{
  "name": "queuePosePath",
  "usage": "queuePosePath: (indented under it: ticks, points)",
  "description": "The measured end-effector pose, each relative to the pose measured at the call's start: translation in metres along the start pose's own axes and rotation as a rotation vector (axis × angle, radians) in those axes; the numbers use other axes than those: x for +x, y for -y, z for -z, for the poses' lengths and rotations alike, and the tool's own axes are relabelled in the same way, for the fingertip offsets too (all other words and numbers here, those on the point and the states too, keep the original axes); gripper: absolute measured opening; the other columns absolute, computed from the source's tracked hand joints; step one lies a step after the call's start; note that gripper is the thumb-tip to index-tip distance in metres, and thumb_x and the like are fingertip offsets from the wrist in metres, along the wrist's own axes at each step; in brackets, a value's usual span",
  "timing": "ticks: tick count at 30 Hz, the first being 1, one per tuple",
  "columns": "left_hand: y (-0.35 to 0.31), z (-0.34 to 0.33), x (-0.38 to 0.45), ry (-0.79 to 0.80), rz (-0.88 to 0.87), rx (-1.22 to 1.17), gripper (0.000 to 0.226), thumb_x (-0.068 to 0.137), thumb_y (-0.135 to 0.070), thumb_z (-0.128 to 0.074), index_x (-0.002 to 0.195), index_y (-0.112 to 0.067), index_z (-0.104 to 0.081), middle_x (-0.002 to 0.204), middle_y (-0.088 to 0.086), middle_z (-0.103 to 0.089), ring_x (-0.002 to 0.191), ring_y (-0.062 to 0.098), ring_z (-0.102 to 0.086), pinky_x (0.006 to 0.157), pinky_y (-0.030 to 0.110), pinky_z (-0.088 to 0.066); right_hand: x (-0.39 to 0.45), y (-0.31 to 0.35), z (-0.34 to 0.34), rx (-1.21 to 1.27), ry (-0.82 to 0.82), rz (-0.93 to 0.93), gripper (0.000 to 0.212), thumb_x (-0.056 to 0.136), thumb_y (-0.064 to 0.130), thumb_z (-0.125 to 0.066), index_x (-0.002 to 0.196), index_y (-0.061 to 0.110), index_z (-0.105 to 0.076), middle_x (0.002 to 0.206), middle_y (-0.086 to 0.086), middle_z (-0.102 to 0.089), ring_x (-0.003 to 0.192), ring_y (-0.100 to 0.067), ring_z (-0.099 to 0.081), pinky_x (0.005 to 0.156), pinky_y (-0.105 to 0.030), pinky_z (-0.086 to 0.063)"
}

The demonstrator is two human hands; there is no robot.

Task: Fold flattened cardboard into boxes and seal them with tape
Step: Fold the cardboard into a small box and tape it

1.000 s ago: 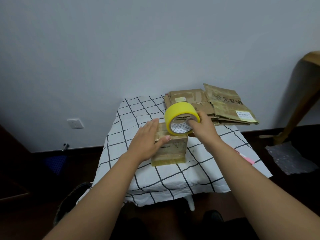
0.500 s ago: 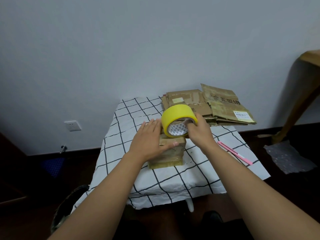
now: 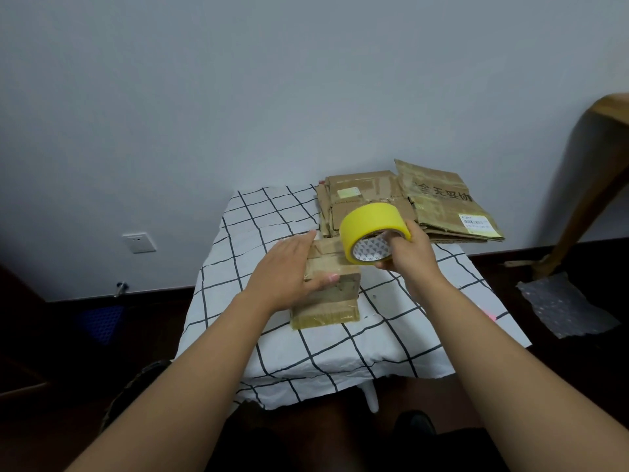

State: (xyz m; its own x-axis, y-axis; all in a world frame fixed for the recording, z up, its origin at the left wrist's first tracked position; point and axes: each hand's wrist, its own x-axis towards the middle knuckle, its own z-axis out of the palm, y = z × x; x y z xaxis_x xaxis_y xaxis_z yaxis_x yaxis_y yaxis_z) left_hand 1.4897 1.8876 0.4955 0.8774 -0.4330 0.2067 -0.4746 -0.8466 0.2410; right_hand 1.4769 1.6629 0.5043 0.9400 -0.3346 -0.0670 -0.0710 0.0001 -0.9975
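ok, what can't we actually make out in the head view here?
- Top seam of the small box: covered by the left hand and the tape roll.
- Whether a tape strip runs from roll to box: hidden behind the roll and the right hand.
- Shipping label on the flattened cardboard stack: too small to read.
- Pink object on the tablecloth: mostly hidden by the right forearm.
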Motion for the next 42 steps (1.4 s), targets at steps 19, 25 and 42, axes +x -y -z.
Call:
queuePosePath:
  ticks: [19,25,42]
  points:
    - [-0.01,0.006,-0.022,0.035,0.028,-0.059,0.083,0.089,-0.064,-0.054,0.152,-0.016,-0.031,0.151,0.004,-0.042,0.136,0.021,-0.036,0.106,0.032,-0.031,-0.018,-0.01,-0.01,0.238,0.066,-0.233,0.014,0.096,0.012,-0.05,0.106,0.013,-0.059,0.108,-0.018,-0.067,0.088,-0.035,-0.069,0.056,-0.035,-0.057]
    - [-0.004,0.006,-0.01,0.003,-0.005,-0.048,0.081,0.088,-0.062,-0.057,0.149,-0.013,-0.037,0.15,0.005,-0.041,0.136,0.02,-0.033,0.11,0.028,-0.026,-0.016,-0.005,-0.013,0.243,0.095,-0.201,0.014,0.099,0.013,-0.046,0.104,0.018,-0.059,0.117,-0.017,-0.064,0.096,-0.037,-0.069,0.07,-0.045,-0.061]
    - [0.003,0.006,-0.015,0.085,0.036,-0.08,0.066,0.088,-0.07,-0.05,0.132,-0.021,-0.055,0.124,-0.002,-0.062,0.112,0.02,-0.053,0.087,0.036,-0.045,-0.021,0.003,-0.012,0.154,0.129,-0.247,0.015,0.099,0.012,-0.043,0.097,0.015,-0.057,0.1,-0.018,-0.067,0.076,-0.035,-0.07,0.059,-0.04,-0.062]
